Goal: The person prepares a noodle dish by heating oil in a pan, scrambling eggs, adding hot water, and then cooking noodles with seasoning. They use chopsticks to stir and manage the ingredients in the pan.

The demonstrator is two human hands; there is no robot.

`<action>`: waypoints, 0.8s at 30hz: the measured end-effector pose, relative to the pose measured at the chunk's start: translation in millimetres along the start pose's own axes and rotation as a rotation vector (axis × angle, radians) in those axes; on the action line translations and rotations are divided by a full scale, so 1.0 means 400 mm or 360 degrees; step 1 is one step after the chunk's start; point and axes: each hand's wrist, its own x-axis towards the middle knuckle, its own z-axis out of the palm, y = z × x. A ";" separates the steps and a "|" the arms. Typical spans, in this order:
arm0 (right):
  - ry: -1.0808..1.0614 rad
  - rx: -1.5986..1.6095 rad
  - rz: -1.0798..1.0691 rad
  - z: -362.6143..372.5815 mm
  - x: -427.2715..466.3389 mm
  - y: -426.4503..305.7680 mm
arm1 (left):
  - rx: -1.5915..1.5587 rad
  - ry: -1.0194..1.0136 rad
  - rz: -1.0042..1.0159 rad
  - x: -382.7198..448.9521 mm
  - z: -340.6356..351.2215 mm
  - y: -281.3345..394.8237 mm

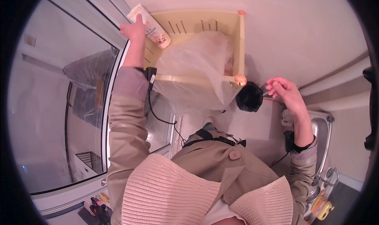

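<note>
My left hand [133, 29] grips the upper end of a white cylindrical packet [155, 35] with printed writing and pink pictures. The packet leans at a slant over the left back corner of a pale yellow plastic basket [195, 16]. Inside the basket, a translucent plastic bag [195, 53] is bunched up and drapes over the front rim; what it holds is blurred. To the right, my right hand [282, 90] hovers with loosely curled fingers beside a small bin lined with a black bag [249, 97]. A thin pale thing shows by its fingertips, too unclear to name.
A glass sliding door [74, 91] in a white frame runs along the left. Past my right forearm stands a metal sink [321, 136]. A yellow bottle [322, 210] sits at lower right. A black cable [161, 118] hangs from my left wrist.
</note>
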 end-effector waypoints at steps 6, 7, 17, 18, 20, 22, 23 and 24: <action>0.0264 0.0054 -0.0018 -0.030 -0.180 0.067 | -0.0852 -0.0756 0.0679 -0.401 -0.100 0.374; 0.0316 0.0032 -0.0041 -0.033 -0.199 0.061 | -0.0939 -0.0967 0.0718 -0.466 -0.114 0.419; 0.1557 0.0390 0.0319 0.113 -0.696 0.425 | -0.1146 -0.3441 0.0645 -1.186 0.029 0.390; 0.1711 0.0432 0.0435 0.188 -0.756 0.454 | -0.1102 -0.3605 0.0583 -1.249 0.001 0.348; 0.1999 0.0611 0.0489 0.336 -0.843 0.548 | -0.0987 -0.3905 0.0473 -1.353 -0.046 0.274; 0.2206 0.0689 0.0535 0.467 -0.976 0.520 | -0.0875 -0.4149 0.0392 -1.434 -0.154 0.262; 0.2367 0.0703 0.0628 0.585 -0.943 0.525 | -0.0699 -0.4262 0.0514 -1.411 -0.171 0.211; 0.2549 0.0797 0.0678 0.678 -0.934 0.543 | -0.0631 -0.4415 0.0561 -1.418 -0.190 0.185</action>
